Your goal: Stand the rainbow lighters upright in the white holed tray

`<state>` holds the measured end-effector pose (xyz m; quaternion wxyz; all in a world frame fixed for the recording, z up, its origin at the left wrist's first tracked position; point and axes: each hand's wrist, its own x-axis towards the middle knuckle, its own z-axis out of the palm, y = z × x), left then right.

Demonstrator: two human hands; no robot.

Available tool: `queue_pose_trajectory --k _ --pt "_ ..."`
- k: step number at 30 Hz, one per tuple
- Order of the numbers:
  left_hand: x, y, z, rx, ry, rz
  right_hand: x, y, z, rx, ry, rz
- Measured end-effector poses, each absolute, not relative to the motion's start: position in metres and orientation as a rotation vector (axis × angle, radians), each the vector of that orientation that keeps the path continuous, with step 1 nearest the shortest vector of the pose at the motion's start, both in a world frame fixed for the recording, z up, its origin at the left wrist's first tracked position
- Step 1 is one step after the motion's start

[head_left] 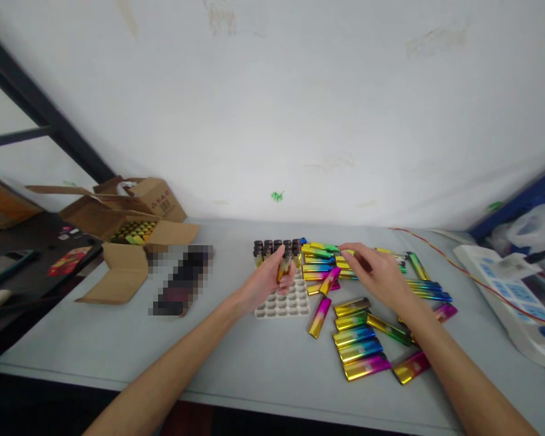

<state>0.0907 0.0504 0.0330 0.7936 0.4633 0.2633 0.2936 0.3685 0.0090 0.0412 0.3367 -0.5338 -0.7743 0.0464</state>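
My left hand [277,272] is closed around a gold-coloured lighter [284,266], held above a white tray [281,312] with rows of slots. In the tray's far rows stand several lighters with black tops [267,247], and the slots nearer me show bare. My right hand [375,269] is over shiny lighters lying on the table to the right of the tray, its thumb and forefinger pinched at the end of a yellow-green lighter [329,247]. Closer to me lie a pink-gold lighter [320,318] and a row of blue-gold lighters [356,336].
An open cardboard box [172,233] holding several yellow-topped items stands at the left, before another carton [161,200]. A pixelated dark object [184,281] lies between box and tray. At the right are a white device with blue keys [513,290] and a red-yellow wire [454,266].
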Motion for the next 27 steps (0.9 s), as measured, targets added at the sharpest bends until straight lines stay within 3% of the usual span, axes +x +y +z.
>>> queue_pose_trajectory --k 19,27 --pt "0.089 0.05 0.023 1.032 0.724 0.692 0.363 0.006 0.036 -1.414 -2.016 0.078" --pt "0.076 0.05 0.054 1.103 0.613 0.831 0.366 0.009 0.035 -1.418 -2.016 0.101"
